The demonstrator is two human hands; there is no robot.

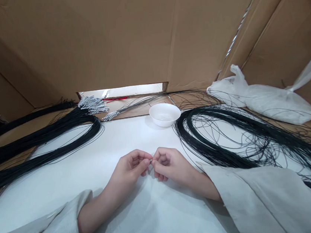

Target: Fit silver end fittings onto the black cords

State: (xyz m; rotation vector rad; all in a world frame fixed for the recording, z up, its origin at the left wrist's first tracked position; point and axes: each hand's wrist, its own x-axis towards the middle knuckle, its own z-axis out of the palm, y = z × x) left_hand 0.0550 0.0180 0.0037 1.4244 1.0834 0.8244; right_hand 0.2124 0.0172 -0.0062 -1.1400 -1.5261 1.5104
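A tiny piece (150, 162) is sitting mid-view, my left hand (131, 167) and right hand (172, 164) both pinching it; whether it is joined to anything, I cannot tell. A bowl (164, 110) is resting near twelve o'clock, white-tipped cords (92, 104) are lying at eleven, looped cords (193, 138) at two.

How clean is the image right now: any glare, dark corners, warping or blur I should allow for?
Head view: soft glare on the white tabletop; dark upper-right corner; wide-angle stretch towards the edges; the tiny piece between the fingertips too small to make out.
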